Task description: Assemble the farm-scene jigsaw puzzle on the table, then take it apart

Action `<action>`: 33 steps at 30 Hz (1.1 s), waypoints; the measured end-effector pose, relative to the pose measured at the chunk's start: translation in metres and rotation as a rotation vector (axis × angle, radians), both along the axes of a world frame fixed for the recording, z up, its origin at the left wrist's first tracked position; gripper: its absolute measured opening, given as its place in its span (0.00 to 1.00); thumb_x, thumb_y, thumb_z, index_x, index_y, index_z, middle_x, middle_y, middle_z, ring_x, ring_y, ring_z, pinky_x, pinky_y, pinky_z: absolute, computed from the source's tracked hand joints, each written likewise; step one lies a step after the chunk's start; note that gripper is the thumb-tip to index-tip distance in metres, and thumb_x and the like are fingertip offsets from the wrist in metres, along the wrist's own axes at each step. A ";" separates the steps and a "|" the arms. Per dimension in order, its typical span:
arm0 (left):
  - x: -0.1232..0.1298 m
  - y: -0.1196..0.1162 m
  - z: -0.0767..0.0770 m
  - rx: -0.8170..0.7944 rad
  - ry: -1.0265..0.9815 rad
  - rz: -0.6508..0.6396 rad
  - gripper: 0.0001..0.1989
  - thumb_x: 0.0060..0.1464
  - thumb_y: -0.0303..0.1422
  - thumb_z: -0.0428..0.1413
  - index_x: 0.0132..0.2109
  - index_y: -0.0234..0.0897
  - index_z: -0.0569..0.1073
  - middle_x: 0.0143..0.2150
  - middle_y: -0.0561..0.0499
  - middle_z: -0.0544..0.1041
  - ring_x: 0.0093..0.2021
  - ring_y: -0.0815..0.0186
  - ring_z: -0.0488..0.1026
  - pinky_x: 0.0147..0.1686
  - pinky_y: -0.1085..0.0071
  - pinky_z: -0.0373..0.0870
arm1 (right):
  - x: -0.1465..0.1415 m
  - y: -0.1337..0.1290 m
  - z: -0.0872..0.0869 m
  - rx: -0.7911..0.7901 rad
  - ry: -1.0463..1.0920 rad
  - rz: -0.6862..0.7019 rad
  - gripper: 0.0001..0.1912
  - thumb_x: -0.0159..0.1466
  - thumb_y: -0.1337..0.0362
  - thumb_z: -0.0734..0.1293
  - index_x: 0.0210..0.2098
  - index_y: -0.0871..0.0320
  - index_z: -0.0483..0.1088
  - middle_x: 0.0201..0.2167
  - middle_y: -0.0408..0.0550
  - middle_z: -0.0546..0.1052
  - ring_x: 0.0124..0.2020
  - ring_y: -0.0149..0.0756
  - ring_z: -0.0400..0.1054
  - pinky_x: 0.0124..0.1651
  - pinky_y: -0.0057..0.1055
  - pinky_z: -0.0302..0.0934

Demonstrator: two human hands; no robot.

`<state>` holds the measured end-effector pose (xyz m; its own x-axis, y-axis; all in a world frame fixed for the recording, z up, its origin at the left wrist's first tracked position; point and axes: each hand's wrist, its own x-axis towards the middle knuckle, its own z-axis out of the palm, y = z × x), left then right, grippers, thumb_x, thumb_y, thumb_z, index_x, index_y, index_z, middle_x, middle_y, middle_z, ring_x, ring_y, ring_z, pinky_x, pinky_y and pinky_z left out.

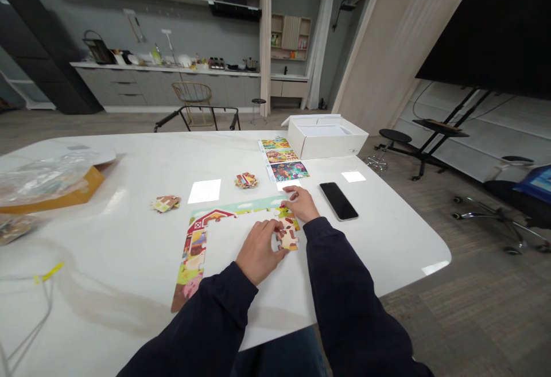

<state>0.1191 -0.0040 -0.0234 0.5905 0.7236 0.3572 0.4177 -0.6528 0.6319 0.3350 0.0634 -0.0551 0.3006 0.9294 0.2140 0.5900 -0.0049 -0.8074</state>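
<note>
Glossy white table [387, 251], kitchen counter [159, 69] far behind. Left hand [259, 252] half closed, fingertips at cow-patterned jigsaw piece [288, 239], right side of jigsaw border [186, 273]; firm grip, cannot tell. Right hand [303, 205] curled at border's far right corner; cannot tell if holding. Smartphone [338, 201] right.

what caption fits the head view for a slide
Left hand and right hand at a partly assembled, colourful farm jigsaw puzzle on a glossy white table, a flat black phone nearby.

Head-worn view, forward and down, close over the white table [383, 239]
</note>
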 end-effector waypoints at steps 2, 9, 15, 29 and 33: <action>0.000 0.000 0.002 -0.002 0.011 -0.011 0.20 0.47 0.23 0.67 0.43 0.41 0.70 0.42 0.50 0.76 0.44 0.56 0.72 0.47 0.57 0.71 | 0.000 0.000 -0.001 0.003 -0.004 0.001 0.23 0.53 0.67 0.75 0.48 0.54 0.78 0.45 0.46 0.78 0.35 0.35 0.68 0.46 0.37 0.68; -0.001 -0.001 0.006 -0.021 0.027 -0.021 0.19 0.48 0.22 0.66 0.44 0.40 0.70 0.42 0.50 0.75 0.44 0.56 0.71 0.48 0.57 0.70 | 0.001 0.002 -0.004 0.012 -0.016 -0.009 0.22 0.53 0.68 0.75 0.48 0.53 0.77 0.44 0.45 0.79 0.34 0.34 0.68 0.45 0.36 0.69; -0.002 -0.001 0.008 -0.036 0.041 -0.012 0.18 0.47 0.20 0.63 0.44 0.39 0.69 0.42 0.49 0.73 0.45 0.56 0.70 0.49 0.58 0.69 | 0.001 0.002 -0.005 0.005 -0.007 -0.009 0.23 0.52 0.68 0.75 0.48 0.53 0.78 0.45 0.45 0.78 0.34 0.33 0.68 0.45 0.34 0.70; -0.005 -0.002 0.007 -0.055 0.020 -0.051 0.20 0.48 0.16 0.59 0.46 0.41 0.69 0.44 0.50 0.72 0.46 0.57 0.69 0.48 0.59 0.69 | 0.001 0.001 -0.001 -0.002 -0.004 -0.008 0.23 0.52 0.68 0.75 0.48 0.54 0.78 0.43 0.45 0.79 0.34 0.33 0.68 0.45 0.35 0.70; -0.005 -0.001 0.008 -0.055 0.032 -0.044 0.20 0.47 0.17 0.58 0.45 0.41 0.69 0.44 0.50 0.72 0.46 0.57 0.69 0.48 0.59 0.69 | 0.000 0.001 0.000 -0.007 0.001 -0.009 0.23 0.52 0.68 0.75 0.48 0.53 0.78 0.44 0.44 0.79 0.34 0.33 0.68 0.45 0.34 0.69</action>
